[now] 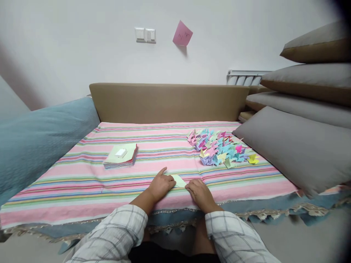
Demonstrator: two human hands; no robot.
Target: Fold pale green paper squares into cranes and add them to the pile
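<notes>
A folded piece of light green paper [179, 181] lies on the striped cloth between my two hands. My left hand [161, 185] is closed on the paper's left part, with one finger sticking out away from me. The fingertips of my right hand [199, 193] are pinched together at the right tip of the paper. Part of the paper is hidden under my left fingers. Beyond my right hand sits a heap of folded paper cranes [219, 148] in many colours.
A stack of square paper sheets [109, 156] stands to the left, with a small white object [121, 153] on top. Grey cushions [296, 146] are piled on the right. A blue-covered cushion [46, 135] borders the left side. The brown backrest [167, 104] closes the far side.
</notes>
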